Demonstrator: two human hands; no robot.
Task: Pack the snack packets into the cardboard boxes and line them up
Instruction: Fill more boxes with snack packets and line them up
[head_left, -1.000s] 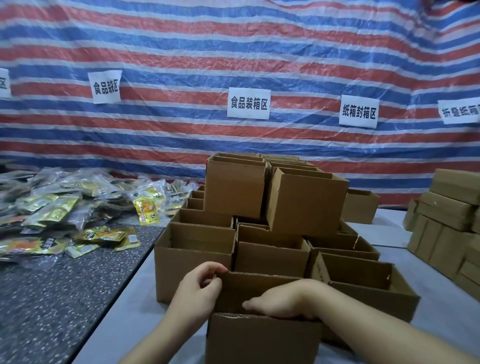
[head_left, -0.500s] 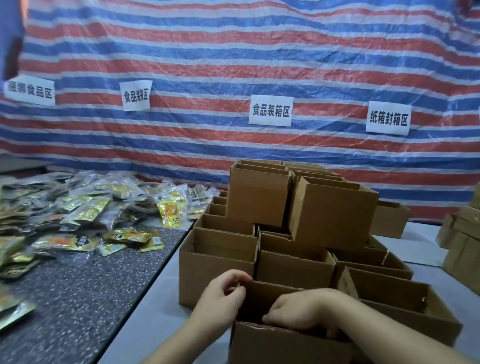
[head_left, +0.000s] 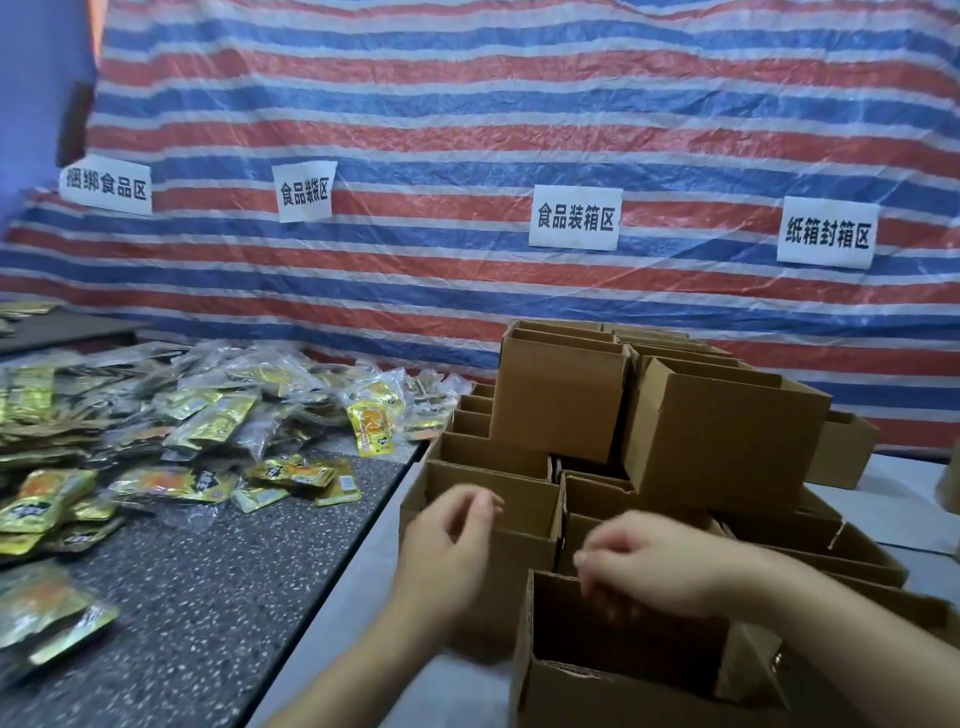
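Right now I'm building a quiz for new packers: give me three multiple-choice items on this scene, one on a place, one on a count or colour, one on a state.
1. Where does the pile of snack packets lie?
A. on the dark speckled table, left of the boxes
B. inside the nearest box
C. on top of the stacked boxes

2. How many white paper signs hang on the striped tarp?
A. two
B. four
C. six

3. What are the left hand and right hand holding?
A. a packet each
B. a roll of tape
C. nothing

Answers: 1 A, the packets spread over the speckled top. 2 B, four signs show along the tarp. 3 C, both hands hover with loose fingers over the open cardboard boxes.
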